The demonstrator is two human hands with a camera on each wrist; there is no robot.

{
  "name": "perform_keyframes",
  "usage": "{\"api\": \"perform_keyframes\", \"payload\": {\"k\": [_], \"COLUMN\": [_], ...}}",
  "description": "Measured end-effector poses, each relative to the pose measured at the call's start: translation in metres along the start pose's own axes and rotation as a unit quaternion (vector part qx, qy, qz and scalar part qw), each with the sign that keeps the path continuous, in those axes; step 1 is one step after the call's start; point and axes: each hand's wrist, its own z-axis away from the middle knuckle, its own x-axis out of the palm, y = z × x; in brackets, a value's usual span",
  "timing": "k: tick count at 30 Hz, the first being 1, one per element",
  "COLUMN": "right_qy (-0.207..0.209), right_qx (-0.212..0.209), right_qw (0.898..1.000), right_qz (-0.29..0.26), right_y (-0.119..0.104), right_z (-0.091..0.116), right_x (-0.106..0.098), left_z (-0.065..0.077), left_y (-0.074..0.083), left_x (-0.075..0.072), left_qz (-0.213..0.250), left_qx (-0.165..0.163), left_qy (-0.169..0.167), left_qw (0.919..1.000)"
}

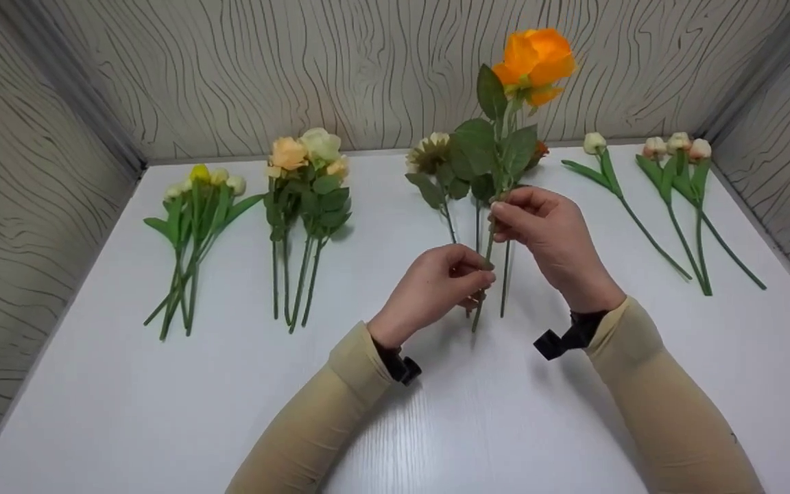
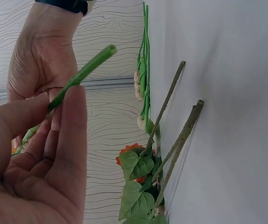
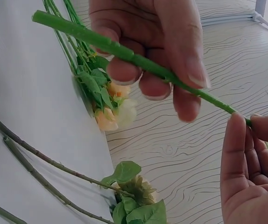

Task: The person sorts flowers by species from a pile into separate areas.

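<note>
Held up above the table is an orange rose with green leaves and a long stem. My right hand pinches its stem between thumb and fingertips just under the leaves. Lower down, the left hand pinches the same stem near its cut end, which sticks out past the fingers in the left wrist view as a green stem end. Behind the hands, several flowers lie on the table, among them a pale sunflower-like bloom and an orange-red flower, partly hidden by the rose's leaves.
On the white table lie a bunch of yellow and white tulips at far left and peach and cream roses beside it. A single white tulip and several pinkish tulips lie at right. Patterned walls enclose the table.
</note>
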Motion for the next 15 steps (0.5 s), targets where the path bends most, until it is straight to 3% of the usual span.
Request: {"api": "perform_keyframes", "payload": {"k": [5, 8, 11, 15], "right_qy": [-0.004, -0.011, -0.019, -0.022], "right_qx": [-0.001, 0.006, 0.012, 0.016], "right_qw": [1.000, 0.999, 0.997, 0.995], "right_qz": [0.028, 0.053, 0.075, 0.093], "right_y": [0.005, 0.006, 0.007, 0.006], "right_z": [0.000, -0.001, -0.002, -0.003], "right_x": [0.003, 0.002, 0.001, 0.000], "left_z": [0.002, 0.006, 0.014, 0.032], "left_y": [0.001, 0.003, 0.004, 0.002], "left_x": [-0.006, -0.017, -0.038, -0.078], "left_qz": [-0.022, -0.037, -0.069, -0.123], "left_qx": [0.003, -0.007, -0.018, -0.034], "left_qy": [0.013, 0.023, 0.041, 0.079], "left_qw": [0.9997, 0.9990, 0.9966, 0.9887]}}
